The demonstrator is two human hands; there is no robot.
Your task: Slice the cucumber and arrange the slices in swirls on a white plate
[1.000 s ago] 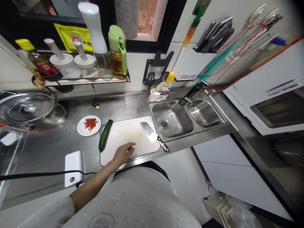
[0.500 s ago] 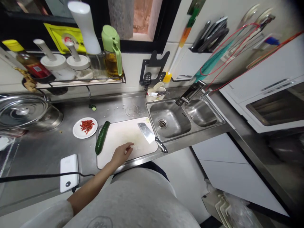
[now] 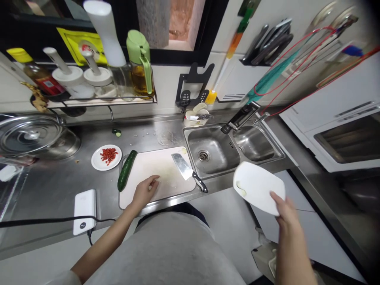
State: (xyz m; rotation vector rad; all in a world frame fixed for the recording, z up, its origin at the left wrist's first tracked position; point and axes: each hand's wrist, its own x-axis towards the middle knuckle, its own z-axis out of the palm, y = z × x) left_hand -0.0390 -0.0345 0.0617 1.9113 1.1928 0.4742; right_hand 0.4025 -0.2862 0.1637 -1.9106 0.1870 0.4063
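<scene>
My right hand [image 3: 285,208] grips the edge of a white oval dish [image 3: 258,188], held tilted in front of the sink; a small pale green piece lies at its left side. Over the front of the white cutting board [image 3: 162,168] is my left hand [image 3: 146,190], fingers curled together; what they hold, if anything, is too small to name. A whole cucumber [image 3: 127,171] lies along the board's left edge. The cleaver [image 3: 185,168] rests on the right part, its black handle past the edge. A small pale slice [image 3: 184,151] sits at the top right corner.
A white plate of red berries [image 3: 106,157] stands left of the board, with cucumber ends [image 3: 118,133] behind it. A white power bank [image 3: 84,209] with a cable lies front left. Behind are a lidded pot [image 3: 59,144] and bottles; the double sink [image 3: 208,152] is at right.
My right hand has come into view from the lower right with the white dish. My left hand has moved slightly left over the board.
</scene>
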